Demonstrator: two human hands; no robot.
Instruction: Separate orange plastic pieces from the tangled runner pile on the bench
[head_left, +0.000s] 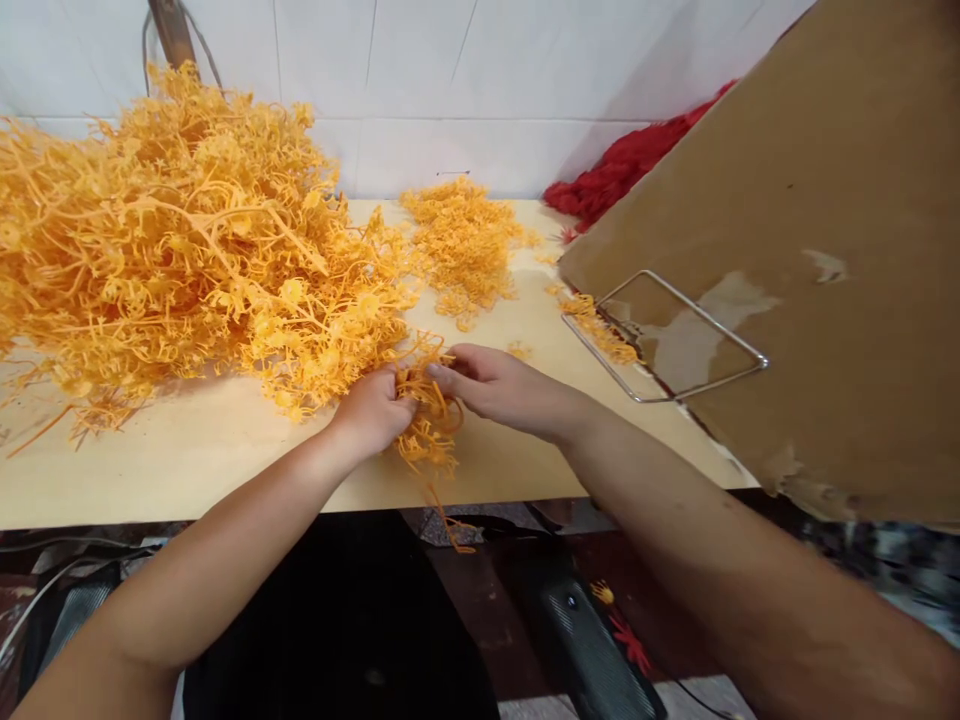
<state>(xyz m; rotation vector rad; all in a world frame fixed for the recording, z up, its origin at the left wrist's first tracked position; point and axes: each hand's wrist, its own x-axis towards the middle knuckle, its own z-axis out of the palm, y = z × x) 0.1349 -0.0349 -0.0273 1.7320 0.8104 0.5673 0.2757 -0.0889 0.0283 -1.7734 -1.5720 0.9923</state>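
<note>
- Left hand: closed around the orange-yellow, branching plastic sprig, seemingly steadying it.
- Right hand: thumb and fingers narrowed on it (contact partly hidden).
- Sprig: above the pale, flat wooden desk, ends hanging past its edge.
- Tangled orange-yellow plastic heap: leftward, presumably for easy reach.

Tangled, thin-stemmed orange sprig over the pale table, its curled tip past the near edge.

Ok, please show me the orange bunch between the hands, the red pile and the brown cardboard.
Orange bunch (429,442), head view: its middle strands.
Red pile (631,163), head view: middle of the visible part.
Brown cardboard (817,195), head view: its flat face.
</note>
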